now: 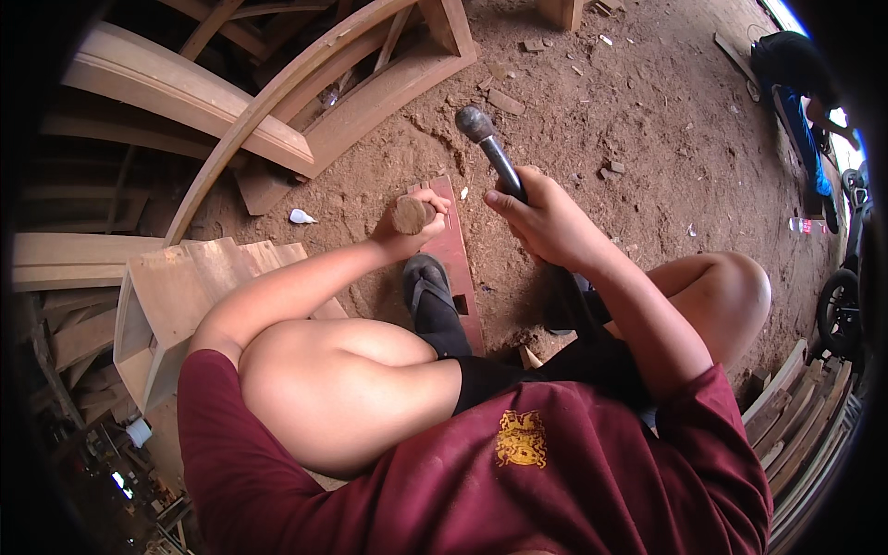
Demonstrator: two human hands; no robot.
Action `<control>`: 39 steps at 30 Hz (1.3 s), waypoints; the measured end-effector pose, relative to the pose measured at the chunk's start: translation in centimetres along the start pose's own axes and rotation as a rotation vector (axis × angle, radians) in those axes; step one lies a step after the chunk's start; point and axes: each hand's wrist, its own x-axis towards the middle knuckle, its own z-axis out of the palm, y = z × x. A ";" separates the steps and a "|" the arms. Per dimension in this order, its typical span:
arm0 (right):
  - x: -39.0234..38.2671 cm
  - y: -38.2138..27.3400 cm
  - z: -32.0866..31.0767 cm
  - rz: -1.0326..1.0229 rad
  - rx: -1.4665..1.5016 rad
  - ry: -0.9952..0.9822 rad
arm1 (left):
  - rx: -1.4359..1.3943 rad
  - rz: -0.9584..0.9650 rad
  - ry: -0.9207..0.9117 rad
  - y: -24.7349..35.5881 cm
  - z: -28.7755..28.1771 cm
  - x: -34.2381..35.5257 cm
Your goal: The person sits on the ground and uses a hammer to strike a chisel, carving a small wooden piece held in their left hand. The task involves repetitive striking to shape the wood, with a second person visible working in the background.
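Observation:
My left hand (407, 231) is wrapped round the thick wooden handle (413, 215) of what looks like a chisel. Its blade is hidden below my fingers, over a reddish wooden plank (447, 231) on the ground. A dark rectangular slot shows in that plank, beside my sandalled left foot (427, 277). To the right, my right hand (546, 217) grips a hammer (499, 166) by its dark shaft. The rounded dark head is raised forward, apart from the chisel handle.
Curved wooden frames (370, 106) fill the far left, with stacked boards (213, 268) by my left arm. A small white bottle (302, 216) lies on the dirt floor (592, 120). At far right another person (800, 74) bends over; wood strips (805, 407) lie lower right.

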 end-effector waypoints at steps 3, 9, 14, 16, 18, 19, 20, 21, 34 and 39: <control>0.1 0.0 -0.1 -0.026 -0.073 0.002 | 0.024 -0.028 -0.049 0.9 -0.4 0.4; -0.5 -1.3 0.1 -0.121 -0.164 0.030 | -0.034 0.027 -0.005 0.1 -0.3 0.4; -1.8 -2.9 0.2 -0.165 -0.093 0.063 | -0.019 0.059 0.030 -0.2 -0.2 -0.3; -2.2 -3.4 0.3 -0.221 -0.065 0.091 | -0.119 0.051 0.032 -0.2 0.1 -0.7; -3.0 -4.8 0.4 -0.218 -0.075 0.107 | -0.059 0.038 0.029 -0.2 0.1 -0.7; -3.5 -5.5 0.3 -0.215 -0.079 0.120 | -0.029 0.034 0.024 0.2 0.1 -0.5; -4.0 -6.0 0.4 -0.236 -0.061 0.132 | -0.033 0.005 0.020 0.6 0.1 -0.6; -4.6 -6.5 0.4 -0.257 -0.042 0.144 | -0.037 -0.024 0.016 1.1 0.2 -0.9; 0.5 4.5 3.5 -0.235 -0.833 0.118 | -0.030 0.162 -0.085 -1.4 0.2 1.7; -1.1 0.1 1.9 -0.254 -0.607 0.181 | 0.059 -0.066 -0.050 1.8 0.6 1.9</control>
